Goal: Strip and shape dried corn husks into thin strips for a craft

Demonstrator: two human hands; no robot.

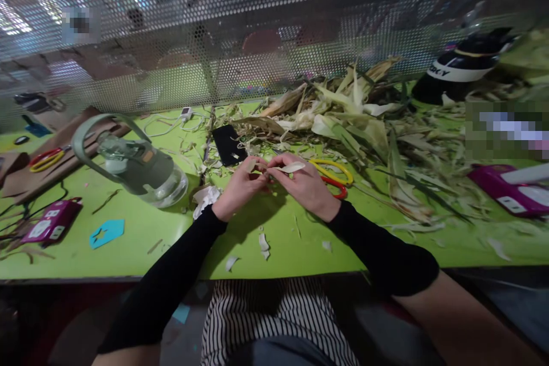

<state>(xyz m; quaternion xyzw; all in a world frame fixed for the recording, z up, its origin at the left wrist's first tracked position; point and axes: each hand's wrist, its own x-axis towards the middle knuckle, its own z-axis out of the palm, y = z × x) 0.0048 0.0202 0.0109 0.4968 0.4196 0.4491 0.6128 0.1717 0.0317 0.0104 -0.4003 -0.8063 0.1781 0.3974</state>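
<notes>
Both hands meet over the green table (128,251), near its front edge. My left hand (240,187) and my right hand (305,186) are closed, pinching a small pale strip of corn husk (291,167) between their fingertips. Black sleeves cover both forearms. Scissors with yellow and red handles (337,177) lie just right of my right hand. A black phone (229,144) lies just beyond my left hand. Small husk scraps (263,243) lie on the table under my wrists.
A big pile of corn husks (343,108) fills the back right. A clear water bottle with a green handle (137,166) lies at left. Magenta boxes (51,222) (510,189), a blue tag (107,233), cardboard with more scissors (45,160) and a perforated metal screen (257,40) surround the area.
</notes>
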